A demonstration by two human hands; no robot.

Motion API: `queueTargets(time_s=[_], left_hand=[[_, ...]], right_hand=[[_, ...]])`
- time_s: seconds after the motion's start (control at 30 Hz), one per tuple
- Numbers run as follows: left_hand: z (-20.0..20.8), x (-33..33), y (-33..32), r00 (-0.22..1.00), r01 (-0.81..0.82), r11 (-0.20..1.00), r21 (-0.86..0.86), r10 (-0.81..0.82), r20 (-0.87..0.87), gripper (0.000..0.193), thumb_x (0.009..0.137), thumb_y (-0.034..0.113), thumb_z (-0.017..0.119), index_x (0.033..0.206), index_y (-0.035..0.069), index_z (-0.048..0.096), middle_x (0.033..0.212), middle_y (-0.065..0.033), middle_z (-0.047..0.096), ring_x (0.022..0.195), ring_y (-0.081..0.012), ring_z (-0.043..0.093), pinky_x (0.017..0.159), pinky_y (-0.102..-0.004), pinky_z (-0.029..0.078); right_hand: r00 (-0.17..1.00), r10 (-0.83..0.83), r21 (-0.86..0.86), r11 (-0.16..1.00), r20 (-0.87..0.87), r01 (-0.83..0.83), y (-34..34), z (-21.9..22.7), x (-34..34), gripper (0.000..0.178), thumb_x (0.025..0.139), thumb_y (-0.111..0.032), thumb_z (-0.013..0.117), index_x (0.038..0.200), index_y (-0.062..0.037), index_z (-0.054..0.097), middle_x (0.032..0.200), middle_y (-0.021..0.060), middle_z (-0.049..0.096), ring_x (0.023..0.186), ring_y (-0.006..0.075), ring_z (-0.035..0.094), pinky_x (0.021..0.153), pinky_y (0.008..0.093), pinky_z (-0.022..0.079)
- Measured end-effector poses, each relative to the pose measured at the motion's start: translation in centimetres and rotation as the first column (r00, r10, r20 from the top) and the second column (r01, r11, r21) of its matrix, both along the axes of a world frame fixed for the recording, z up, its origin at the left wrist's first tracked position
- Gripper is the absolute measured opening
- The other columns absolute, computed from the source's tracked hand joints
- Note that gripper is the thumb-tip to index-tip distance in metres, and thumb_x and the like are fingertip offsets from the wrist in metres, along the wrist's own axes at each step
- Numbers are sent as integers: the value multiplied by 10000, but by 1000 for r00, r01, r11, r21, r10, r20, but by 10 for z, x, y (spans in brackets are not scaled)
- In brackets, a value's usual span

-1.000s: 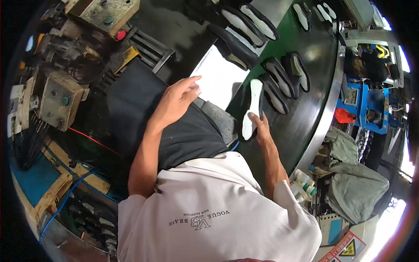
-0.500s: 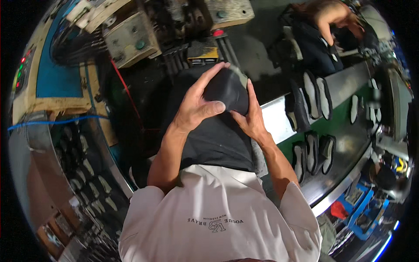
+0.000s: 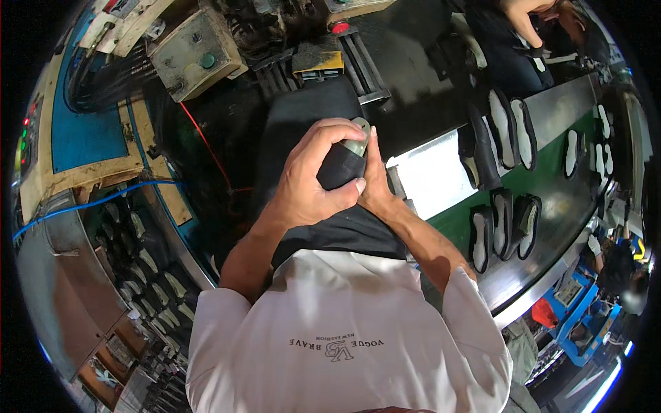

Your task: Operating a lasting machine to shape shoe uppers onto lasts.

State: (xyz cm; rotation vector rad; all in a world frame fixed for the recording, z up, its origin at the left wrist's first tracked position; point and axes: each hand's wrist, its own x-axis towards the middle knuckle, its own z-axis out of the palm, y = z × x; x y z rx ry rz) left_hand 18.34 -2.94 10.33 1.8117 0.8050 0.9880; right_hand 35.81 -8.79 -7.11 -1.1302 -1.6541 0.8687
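Note:
Above my lap, both hands hold a black shoe upper (image 3: pixel 341 167) fitted around a pale grey-green shoe last (image 3: pixel 357 143). The last's rounded end, with a small hole in it, shows past the black edge. My left hand (image 3: pixel 306 179) wraps the piece from the left, fingers curled over its far end and thumb along the near side. Pressed against its right side is my right hand (image 3: pixel 376 180), fingers pointing away from me and thumb at the near edge. The underside of the piece is hidden by my hands.
At right runs a green conveyor (image 3: pixel 451 226) with metal edges, bearing black shoes (image 3: pixel 502 224) with pale soles up. A machine with a control box (image 3: pixel 196 60) and a red button (image 3: pixel 340 27) stands ahead. Another person's arm (image 3: pixel 527 31) is far right; a shoe rack (image 3: pixel 148 261) stands left.
The shoe upper and last have been turned, so the last's pale end now faces up between my hands. My hands have drawn closer together. The whole view has shifted slightly.

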Motion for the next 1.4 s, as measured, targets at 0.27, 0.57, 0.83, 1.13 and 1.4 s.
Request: queueTargets(time_s=[0.27, 0.57, 0.83, 1.13, 1.4], left_hand=[[0, 12, 22, 991, 132, 991, -31, -133, -32, 493, 797, 115, 775, 1255, 2, 631, 1293, -161, 673, 1255, -303, 647, 1126, -423, 477], [-51, -59, 80, 798, -219, 739, -637, 511, 318, 571, 968, 83, 752, 1501, 40, 553, 1201, -104, 716, 1091, -212, 694, 972, -377, 543], [-163, -117, 53, 680, -691, 541, -479, 711, -178, 460, 945, 244, 791, 1363, 76, 700, 1231, -120, 721, 1167, -277, 669, 983, -431, 526], [-184, -144, 96, 708, -683, 663, -306, 497, -502, 348, 1076, 252, 641, 1265, -20, 746, 1077, -140, 798, 1028, -193, 734, 917, -349, 549], [-60, -125, 294, 728, -468, 771, -433, 614, 306, 724, 1105, 481, 600, 1630, 6, 445, 1585, -165, 577, 1429, -284, 568, 1225, -401, 407]], right_hand=[[969, -215, 179, 965, 119, 192, 4, 22, 2, 1186, 812, -10, 836, 1708, 14, 59, 1486, 332, 518, 1296, 528, 601, 1111, 523, 496], [983, 178, -436, 882, -39, -177, 55, 144, -4, 1070, 864, -305, 903, 1694, -17, 292, 1548, 300, 547, 1402, 358, 592, 1157, 421, 488], [663, 277, -104, 952, 695, -289, 19, 101, -51, 783, 844, -229, 841, 1567, -355, 567, 1707, 348, 216, 1126, 494, 563, 962, 509, 593], [671, 293, -168, 955, 682, -246, 36, 104, -51, 689, 875, -235, 823, 1528, -330, 626, 1706, 340, 240, 1130, 502, 570, 904, 534, 615], [785, -124, 17, 990, 607, 143, 78, 144, -1, 596, 875, -238, 848, 1453, -180, 715, 1675, 353, 326, 1315, 501, 544, 1109, 534, 464]])
